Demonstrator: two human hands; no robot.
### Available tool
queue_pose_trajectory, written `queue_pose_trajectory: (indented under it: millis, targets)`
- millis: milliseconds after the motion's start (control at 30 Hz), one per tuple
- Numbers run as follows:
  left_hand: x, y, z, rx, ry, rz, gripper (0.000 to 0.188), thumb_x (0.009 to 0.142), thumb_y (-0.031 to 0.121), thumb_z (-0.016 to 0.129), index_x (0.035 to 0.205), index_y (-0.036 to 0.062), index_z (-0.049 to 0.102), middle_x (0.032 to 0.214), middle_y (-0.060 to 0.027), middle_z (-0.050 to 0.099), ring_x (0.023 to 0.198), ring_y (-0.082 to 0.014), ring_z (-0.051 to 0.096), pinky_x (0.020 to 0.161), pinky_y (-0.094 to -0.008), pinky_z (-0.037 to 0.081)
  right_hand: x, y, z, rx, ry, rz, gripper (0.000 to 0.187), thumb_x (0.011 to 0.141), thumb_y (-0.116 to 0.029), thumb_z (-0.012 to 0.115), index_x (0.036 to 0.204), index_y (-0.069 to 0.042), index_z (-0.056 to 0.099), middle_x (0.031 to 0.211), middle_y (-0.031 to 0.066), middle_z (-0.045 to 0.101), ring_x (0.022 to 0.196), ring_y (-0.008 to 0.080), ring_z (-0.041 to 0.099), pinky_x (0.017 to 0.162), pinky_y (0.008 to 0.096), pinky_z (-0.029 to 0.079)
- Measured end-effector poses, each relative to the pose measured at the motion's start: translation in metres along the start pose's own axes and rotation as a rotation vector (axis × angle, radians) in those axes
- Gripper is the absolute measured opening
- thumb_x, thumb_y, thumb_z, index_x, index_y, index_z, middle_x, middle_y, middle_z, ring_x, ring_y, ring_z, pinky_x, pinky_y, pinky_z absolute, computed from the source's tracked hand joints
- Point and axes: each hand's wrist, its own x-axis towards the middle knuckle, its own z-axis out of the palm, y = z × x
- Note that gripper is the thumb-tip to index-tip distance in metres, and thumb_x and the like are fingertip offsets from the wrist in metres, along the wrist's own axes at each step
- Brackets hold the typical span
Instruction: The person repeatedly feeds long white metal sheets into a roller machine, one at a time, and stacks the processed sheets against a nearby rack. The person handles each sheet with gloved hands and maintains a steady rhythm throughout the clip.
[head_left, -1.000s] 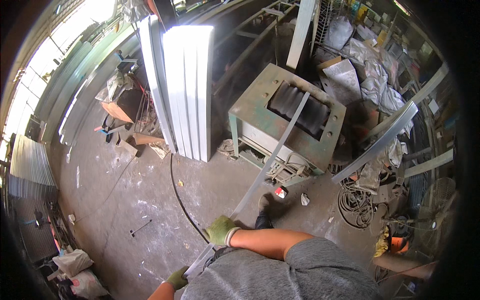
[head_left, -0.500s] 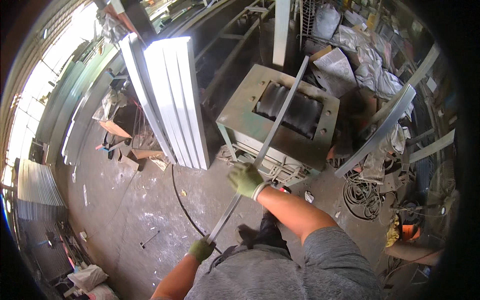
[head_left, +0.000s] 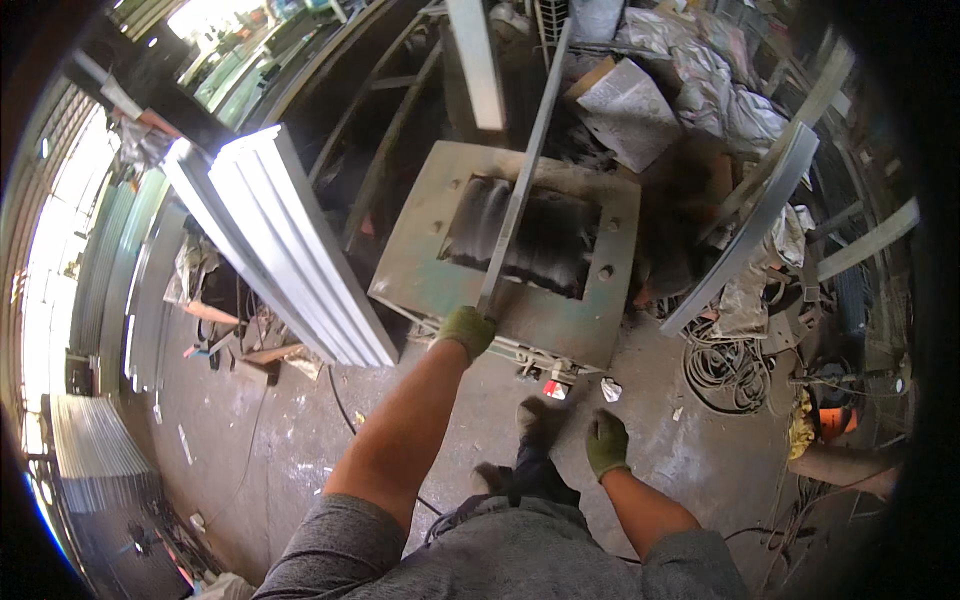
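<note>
My left hand, in a green glove, grips the near end of a long, thin grey metal strip. The strip runs away from me across the top of a green-grey metal machine and over its dark rectangular opening. My right hand, also in a green glove, hangs low beside my body above the concrete floor. It holds nothing and its fingers are loose. My dark shoes show between the two arms.
A stack of white metal panels leans left of the machine. Long grey profiles lean at the right above a coil of cable. Corrugated sheets lie far left; sacks and cardboard sit behind the machine.
The strip has slid forward over the machine. My right hand has let go of it and dropped to my side. My left hand has pushed forward on the strip's near end.
</note>
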Motion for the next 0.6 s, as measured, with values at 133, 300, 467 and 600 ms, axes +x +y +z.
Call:
queue_pose_trajectory:
  millis: [133, 300, 467, 600]
  targets:
    - [0.049, 0.005, -0.019, -0.092, 0.134, -0.026, 0.048, 0.104, 0.044, 0.053, 0.105, 0.0043, 0.080, 0.111, -0.0311, 0.076, 0.106, -0.0490, 0.074, 0.093, -0.0562, 0.059, -0.031, 0.071, -0.021, -0.189, -0.146, 0.279, 0.029, 0.099, -0.025, 0.067, 0.119, -0.009, 0.080, 0.121, 0.0167, 0.079, 0.110, 0.0402, 0.073, 0.098, 0.0541, 0.058]
    - [0.057, 0.006, -0.046, -0.087, 0.080, 0.006, 0.048, 0.101, 0.042, 0.057, 0.108, -0.0007, 0.079, 0.115, -0.0320, 0.075, 0.113, -0.0481, 0.073, 0.096, -0.0547, 0.059, -0.023, 0.104, -0.026, -0.259, 0.028, 0.470, 0.030, 0.099, -0.027, 0.065, 0.117, -0.009, 0.081, 0.117, 0.0162, 0.080, 0.108, 0.0387, 0.075, 0.096, 0.0510, 0.060]
    - [0.034, 0.010, -0.037, -0.269, 0.095, -0.245, 0.043, 0.102, 0.032, 0.056, 0.116, -0.0003, 0.080, 0.121, -0.0299, 0.076, 0.119, -0.0459, 0.073, 0.102, -0.0516, 0.059, 0.023, 0.088, -0.024, -0.111, 0.157, 0.318, 0.028, 0.099, -0.022, 0.068, 0.120, -0.006, 0.080, 0.121, 0.0175, 0.079, 0.114, 0.0383, 0.074, 0.102, 0.0491, 0.058]
    - [-0.032, -0.009, 0.024, 0.038, -0.027, -0.033, 0.044, 0.104, 0.030, 0.051, 0.113, -0.0009, 0.081, 0.118, -0.0268, 0.078, 0.115, -0.0429, 0.075, 0.100, -0.0513, 0.060, 0.068, 0.041, -0.026, 0.000, 0.337, 0.140, 0.028, 0.102, -0.020, 0.066, 0.122, -0.004, 0.077, 0.124, 0.0195, 0.078, 0.115, 0.0397, 0.072, 0.103, 0.0487, 0.057]
